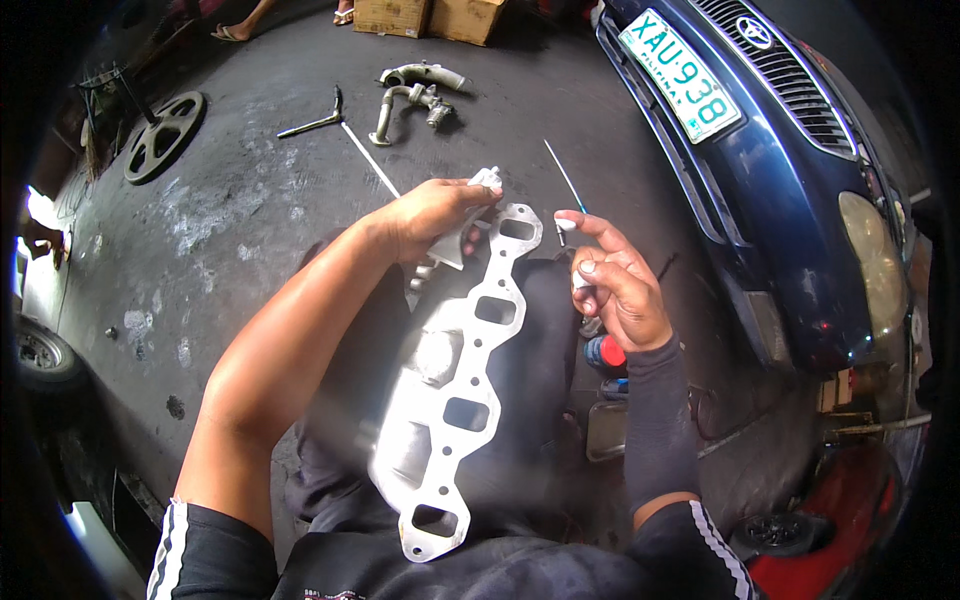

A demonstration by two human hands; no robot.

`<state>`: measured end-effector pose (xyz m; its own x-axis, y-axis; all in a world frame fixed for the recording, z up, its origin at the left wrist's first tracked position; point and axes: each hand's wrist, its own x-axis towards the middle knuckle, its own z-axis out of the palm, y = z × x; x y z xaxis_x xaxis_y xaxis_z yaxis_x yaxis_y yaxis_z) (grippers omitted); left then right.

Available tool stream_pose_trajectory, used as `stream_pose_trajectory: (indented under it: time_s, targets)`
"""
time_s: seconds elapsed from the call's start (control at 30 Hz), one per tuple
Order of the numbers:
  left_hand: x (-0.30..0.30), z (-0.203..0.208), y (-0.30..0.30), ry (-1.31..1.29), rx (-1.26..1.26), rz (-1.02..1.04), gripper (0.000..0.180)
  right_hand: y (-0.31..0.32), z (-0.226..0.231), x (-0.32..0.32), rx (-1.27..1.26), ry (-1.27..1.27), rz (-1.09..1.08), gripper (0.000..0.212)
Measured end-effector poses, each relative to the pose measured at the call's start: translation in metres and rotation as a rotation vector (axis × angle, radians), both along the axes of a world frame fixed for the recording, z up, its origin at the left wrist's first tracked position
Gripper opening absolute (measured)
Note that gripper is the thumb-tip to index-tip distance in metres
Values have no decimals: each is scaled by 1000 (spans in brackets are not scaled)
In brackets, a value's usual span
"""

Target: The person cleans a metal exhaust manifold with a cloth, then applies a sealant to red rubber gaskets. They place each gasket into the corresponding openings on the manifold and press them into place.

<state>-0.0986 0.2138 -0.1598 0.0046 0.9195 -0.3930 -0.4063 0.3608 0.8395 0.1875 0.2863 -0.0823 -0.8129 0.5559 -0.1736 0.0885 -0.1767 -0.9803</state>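
Observation:
A silvery metal intake manifold (478, 350) stretches slantwise over my lap, its flat flange with several rectangular ports facing up. My left hand (437, 215) is closed around its far end, by a pale projecting part. Just right of that end is my right hand (620, 285), with thumb and fingers curled. A small, dark, bolt-like metal piece (561, 238) shows at its index fingertip, beside something white. More white shows near the thumb; what it is, I cannot make out.
Bent metal pipes (410, 100), a long-handled wrench (318, 125) and a thin rod (565, 175) lie on the dark floor. A spoked wheel (165, 137) is far left; a blue car (740, 190) stands right. By my right forearm are a red-capped container (606, 351) and metal tray (605, 431).

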Motion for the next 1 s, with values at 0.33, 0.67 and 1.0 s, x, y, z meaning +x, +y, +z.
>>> stream_pose_trajectory:
  time_s: [0.33, 0.67, 1.0]
  targets:
    - [-4, 12, -15, 27, 25, 67, 33, 16, 1, -17, 456, -284, 79, 50]
    - [-1, 15, -13, -106, -52, 67, 46, 62, 27, -63, 1254, -400, 468, 42]
    - [0, 12, -10, -147, -36, 66, 50, 80, 36, -96, 1425, -478, 727, 48]
